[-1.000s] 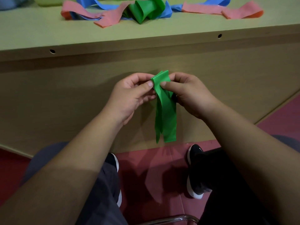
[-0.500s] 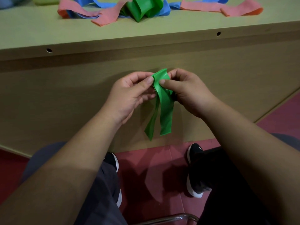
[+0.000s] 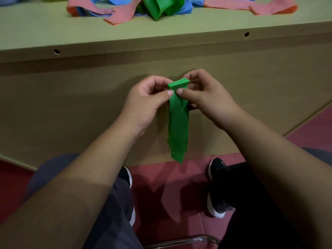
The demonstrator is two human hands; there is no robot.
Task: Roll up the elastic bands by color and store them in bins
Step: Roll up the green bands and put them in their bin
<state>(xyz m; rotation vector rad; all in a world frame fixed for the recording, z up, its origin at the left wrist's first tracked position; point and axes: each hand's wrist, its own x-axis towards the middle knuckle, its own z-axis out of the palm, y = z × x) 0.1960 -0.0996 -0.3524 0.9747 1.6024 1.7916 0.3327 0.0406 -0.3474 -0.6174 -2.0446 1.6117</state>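
Observation:
A green elastic band [image 3: 178,123] hangs in front of the table's wooden side, its top end turned into a small tight roll. My left hand [image 3: 147,103] pinches the roll's left end between thumb and fingers. My right hand [image 3: 204,97] pinches the right end, thumb on the front of the band. The loose tails hang straight down toward the floor. On the table top lie more bands in a heap: pink ones [image 3: 118,13], a green one [image 3: 159,5], and blue ones [image 3: 186,8]. No bin is in view.
The table edge [image 3: 161,44] runs across the upper view, with two small holes in its rim. Below are my knees, two dark shoes [image 3: 216,186] on a red floor, and a metal chair rail [image 3: 179,240] at the bottom.
The band's top end has been turned over into a tighter, flat roll. The hanging tails, which swung left half a second ago, now hang straight down. Both hands sit slightly higher.

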